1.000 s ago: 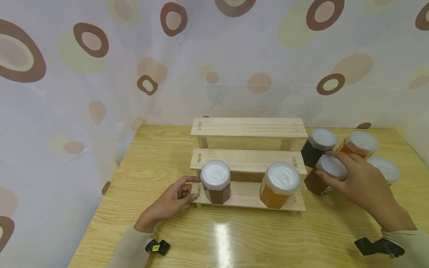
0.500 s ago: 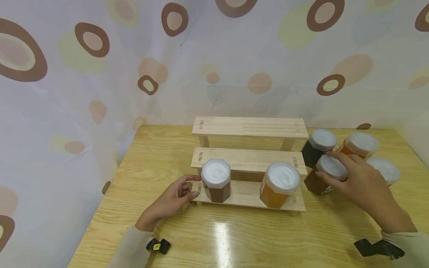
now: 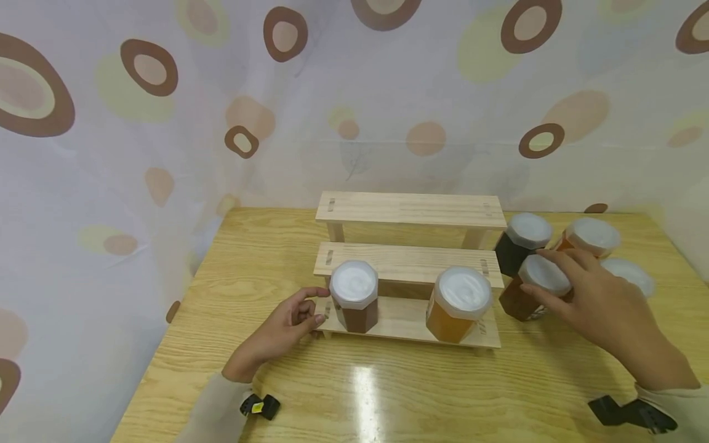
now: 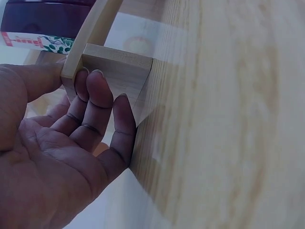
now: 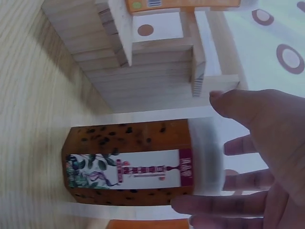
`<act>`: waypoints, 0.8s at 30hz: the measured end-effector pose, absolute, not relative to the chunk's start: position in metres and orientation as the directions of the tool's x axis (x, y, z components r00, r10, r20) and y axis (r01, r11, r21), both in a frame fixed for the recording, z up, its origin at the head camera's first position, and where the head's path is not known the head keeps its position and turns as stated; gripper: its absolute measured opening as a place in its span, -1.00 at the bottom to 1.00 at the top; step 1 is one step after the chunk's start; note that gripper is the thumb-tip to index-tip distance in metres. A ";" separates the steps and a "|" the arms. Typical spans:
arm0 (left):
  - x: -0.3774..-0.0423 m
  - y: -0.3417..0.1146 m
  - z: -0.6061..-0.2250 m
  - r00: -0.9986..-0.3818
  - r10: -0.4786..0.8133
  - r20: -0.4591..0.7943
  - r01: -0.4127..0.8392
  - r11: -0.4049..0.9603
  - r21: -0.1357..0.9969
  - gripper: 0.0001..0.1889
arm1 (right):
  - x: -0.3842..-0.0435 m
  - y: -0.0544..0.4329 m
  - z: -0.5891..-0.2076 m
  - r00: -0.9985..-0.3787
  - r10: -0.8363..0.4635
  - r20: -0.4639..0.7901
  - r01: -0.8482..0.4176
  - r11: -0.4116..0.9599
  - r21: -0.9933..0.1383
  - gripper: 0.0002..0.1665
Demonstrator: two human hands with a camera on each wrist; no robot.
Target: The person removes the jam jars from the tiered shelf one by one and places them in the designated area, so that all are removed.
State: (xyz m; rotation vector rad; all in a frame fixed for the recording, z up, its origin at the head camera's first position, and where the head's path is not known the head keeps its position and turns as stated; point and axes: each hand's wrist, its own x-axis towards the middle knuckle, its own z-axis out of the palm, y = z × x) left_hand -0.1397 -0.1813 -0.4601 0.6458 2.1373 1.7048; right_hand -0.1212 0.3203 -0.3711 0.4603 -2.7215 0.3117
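Observation:
In the head view, my left hand (image 3: 285, 326) is at the left end of a three-step wooden rack (image 3: 407, 209); in the left wrist view, its thumb and curled fingers grip the lowest board's end (image 4: 71, 67). My right hand (image 3: 600, 307) holds a brown jar (image 3: 517, 301) by its white lid (image 3: 545, 275), thumb on one side and fingers on the other. That jar stands upright on the table; its contents show dark seeds and a printed label (image 5: 147, 169) in the right wrist view. On the lowest step stand a reddish-brown jar (image 3: 357, 317) and an amber jar (image 3: 451, 320).
Right of the rack, a dark jar (image 3: 509, 249) and an orange jar (image 3: 587, 237) stand behind the held jar. Another white lid (image 3: 628, 277) shows partly behind my right hand. A patterned cloth (image 3: 388, 92) hangs behind the wooden table (image 3: 266, 258).
The view has shifted slightly. Both hands keep their places, the left at the rack and the right on the brown jar's lid; no jar has visibly moved.

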 end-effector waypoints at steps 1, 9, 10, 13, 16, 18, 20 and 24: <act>-0.140 -0.181 -0.460 -0.843 0.537 0.023 0.142 0.182 0.973 -0.53 | -0.120 0.320 -0.369 -0.870 -0.281 0.404 -0.364 0.920 -0.145 -0.21; -0.139 -0.181 -0.459 -0.842 0.538 0.019 0.135 0.177 0.975 -0.53 | -0.114 0.311 -0.350 -0.723 -0.329 0.608 -0.451 0.891 -0.053 -0.19; -0.140 -0.181 -0.459 -0.841 0.541 0.018 0.131 0.171 0.977 -0.53 | -0.114 0.309 -0.348 -0.707 -0.332 0.624 -0.461 0.886 -0.050 -0.13; -0.140 -0.181 -0.459 -0.834 0.551 0.017 0.115 0.143 0.983 -0.52 | -0.112 0.304 -0.342 -0.699 -0.329 0.635 -0.479 0.875 -0.075 -0.09; -0.140 -0.181 -0.459 -0.829 0.558 0.015 0.101 0.124 0.987 -0.51 | -0.108 0.298 -0.340 -0.710 -0.342 0.616 -0.520 0.844 -0.129 -0.14; -0.140 -0.181 -0.459 -0.829 0.560 0.014 0.097 0.119 0.988 -0.51 | -0.105 0.292 -0.339 -0.713 -0.361 0.602 -0.552 0.817 -0.164 -0.13; -0.140 -0.181 -0.459 -0.829 0.559 0.016 0.099 0.120 0.988 -0.51 | -0.103 0.285 -0.339 -0.710 -0.380 0.593 -0.585 0.787 -0.195 -0.08; -0.139 -0.182 -0.459 -0.832 0.555 0.021 0.111 0.129 0.985 -0.52 | -0.102 0.270 -0.340 -0.700 -0.407 0.587 -0.630 0.739 -0.239 -0.03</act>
